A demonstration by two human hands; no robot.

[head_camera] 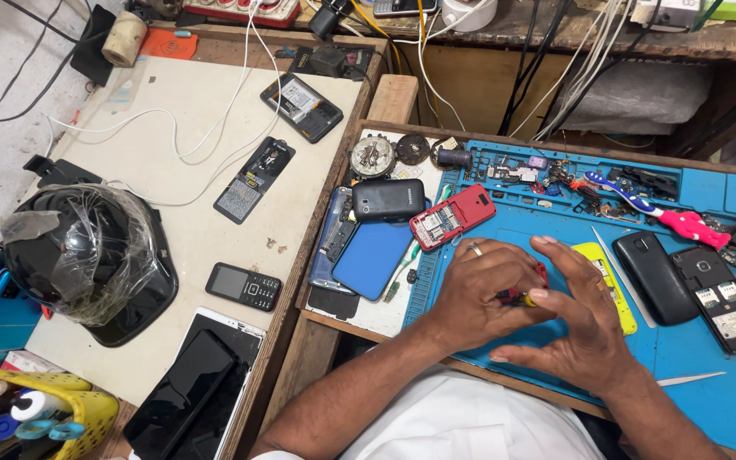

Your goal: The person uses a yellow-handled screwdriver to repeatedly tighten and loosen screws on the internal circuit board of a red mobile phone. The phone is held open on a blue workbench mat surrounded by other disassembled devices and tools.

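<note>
the left hand (479, 298) pinches a small red-and-yellow screwdriver (517, 297) over the blue repair mat (709, 358), gripped short for control. the right hand (585, 328) is spread flat beside its tip, at three o'clock, over a yellow phone (619, 294).

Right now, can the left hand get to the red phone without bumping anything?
Probably yes. The left hand sits on the blue mat, and the opened red phone lies just beyond its knuckles with only bare mat between them. But its grip is already shut on a small red and yellow tool.
</note>
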